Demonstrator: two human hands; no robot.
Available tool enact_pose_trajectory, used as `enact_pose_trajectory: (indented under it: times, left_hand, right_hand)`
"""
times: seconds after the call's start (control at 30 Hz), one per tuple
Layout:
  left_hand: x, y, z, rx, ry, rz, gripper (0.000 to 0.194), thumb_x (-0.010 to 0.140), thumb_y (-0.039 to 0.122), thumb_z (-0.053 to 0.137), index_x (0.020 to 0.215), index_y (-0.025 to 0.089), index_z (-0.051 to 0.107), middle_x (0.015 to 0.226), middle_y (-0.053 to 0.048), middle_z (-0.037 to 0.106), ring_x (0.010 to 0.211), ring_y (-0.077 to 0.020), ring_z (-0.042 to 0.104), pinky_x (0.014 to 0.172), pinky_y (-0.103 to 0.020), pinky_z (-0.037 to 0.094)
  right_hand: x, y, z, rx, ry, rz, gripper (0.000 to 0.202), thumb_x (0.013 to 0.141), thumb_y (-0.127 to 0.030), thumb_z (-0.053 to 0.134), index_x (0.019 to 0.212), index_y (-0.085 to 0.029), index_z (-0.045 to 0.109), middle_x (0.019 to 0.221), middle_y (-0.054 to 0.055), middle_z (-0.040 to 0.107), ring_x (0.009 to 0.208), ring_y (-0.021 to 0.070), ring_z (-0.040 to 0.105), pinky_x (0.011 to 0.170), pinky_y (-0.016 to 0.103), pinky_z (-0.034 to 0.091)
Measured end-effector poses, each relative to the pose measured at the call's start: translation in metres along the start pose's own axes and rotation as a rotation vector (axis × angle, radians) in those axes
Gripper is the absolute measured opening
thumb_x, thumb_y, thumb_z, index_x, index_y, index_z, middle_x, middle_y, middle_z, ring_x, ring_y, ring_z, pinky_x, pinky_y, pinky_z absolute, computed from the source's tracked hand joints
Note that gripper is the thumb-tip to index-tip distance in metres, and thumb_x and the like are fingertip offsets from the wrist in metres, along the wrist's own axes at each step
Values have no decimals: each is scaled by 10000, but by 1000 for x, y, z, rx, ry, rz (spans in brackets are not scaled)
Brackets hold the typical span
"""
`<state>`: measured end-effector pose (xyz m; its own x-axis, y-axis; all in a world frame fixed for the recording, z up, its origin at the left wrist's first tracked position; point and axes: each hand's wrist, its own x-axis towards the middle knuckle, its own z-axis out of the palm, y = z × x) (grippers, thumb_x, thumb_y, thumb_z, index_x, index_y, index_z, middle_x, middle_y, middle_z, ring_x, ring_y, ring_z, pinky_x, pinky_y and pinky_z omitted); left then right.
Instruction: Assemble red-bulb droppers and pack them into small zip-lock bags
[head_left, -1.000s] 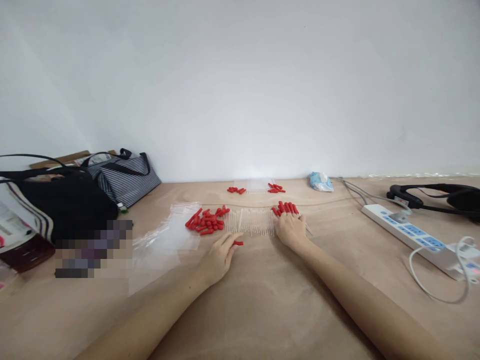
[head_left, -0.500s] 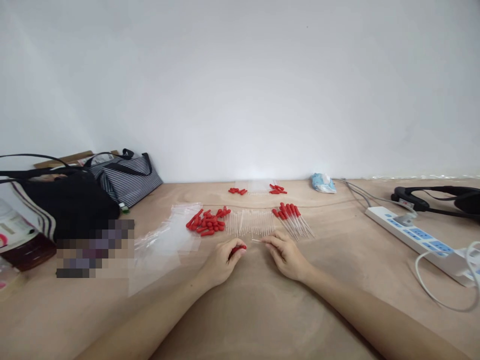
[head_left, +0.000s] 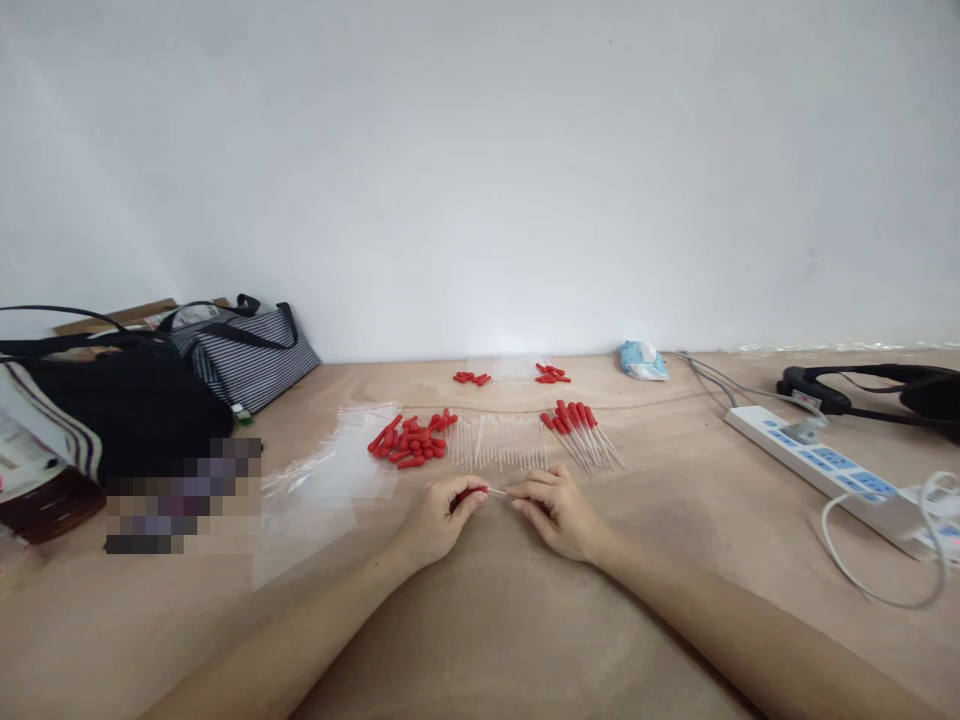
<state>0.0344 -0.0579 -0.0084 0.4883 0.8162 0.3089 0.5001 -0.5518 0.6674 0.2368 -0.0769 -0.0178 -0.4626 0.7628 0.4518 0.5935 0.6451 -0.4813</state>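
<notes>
Between thumb and fingers, my left hand [head_left: 435, 522] pinches a red rubber bulb [head_left: 472, 491], mostly covered by the fingers. My right hand [head_left: 561, 512] is closed on a thin clear dropper tube [head_left: 497, 491], whose end meets the bulb's open end; how deep it sits I cannot tell. Beyond my left hand lies a heap of red rubber bulbs [head_left: 412, 445]. A row of clear tubes [head_left: 497, 443] is laid out just past both hands. To its right, several droppers with red bulbs on them [head_left: 589, 437] lie fanned together.
Clear plastic bags [head_left: 322, 480] lie left of the bulbs. More bulbs [head_left: 471, 378] and tubes [head_left: 512, 372] are near the wall, with a blue-white packet [head_left: 643, 360]. A power strip [head_left: 817, 460] with cables and a black headset [head_left: 817, 390] are right; bags [head_left: 255, 355] stand left.
My right hand has moved left with the tube, bringing its end to the red bulb in my left hand. Before, a gap separated them. The view has shifted slightly.
</notes>
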Motion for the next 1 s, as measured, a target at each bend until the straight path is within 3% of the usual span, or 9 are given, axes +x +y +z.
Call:
enact_pose_trajectory:
  times: [0.3, 0.47, 0.63, 1.0]
  left_hand:
    - [-4, 4, 0, 145, -32, 126, 155, 831, 209, 436, 809, 165, 583, 717, -6, 614, 638, -124, 552, 614, -225, 414]
    - [-7, 4, 3, 200, -43, 205, 172, 851, 219, 395, 826, 167, 557, 725, -18, 593, 662, -133, 548, 630, -233, 420]
    - [-8, 6, 3, 225, -88, 254, 208, 868, 251, 355, 824, 167, 540, 730, -30, 582, 674, -142, 545, 634, -242, 417]
    - [-7, 3, 5, 261, -89, 321, 235, 879, 240, 345, 816, 156, 556, 727, -48, 592, 669, -148, 538, 624, -246, 414]
  right_hand:
    - [0, 1, -8, -141, -90, -96, 229, 847, -188, 436, 1009, -229, 592, 759, 3, 620, 658, 108, 510, 679, 290, 223]
    - [2, -1, -9, -269, -51, -208, 229, 843, -172, 392, 933, -187, 602, 752, 22, 602, 632, 112, 467, 660, 298, 201]
    - [2, -6, -6, -255, -58, -195, 259, 861, -192, 337, 824, -173, 592, 736, 32, 589, 630, 124, 454, 647, 295, 211]
    - [8, -6, 0, -161, -125, -158, 258, 867, -197, 337, 796, -164, 582, 710, 36, 602, 677, 135, 502, 669, 284, 251]
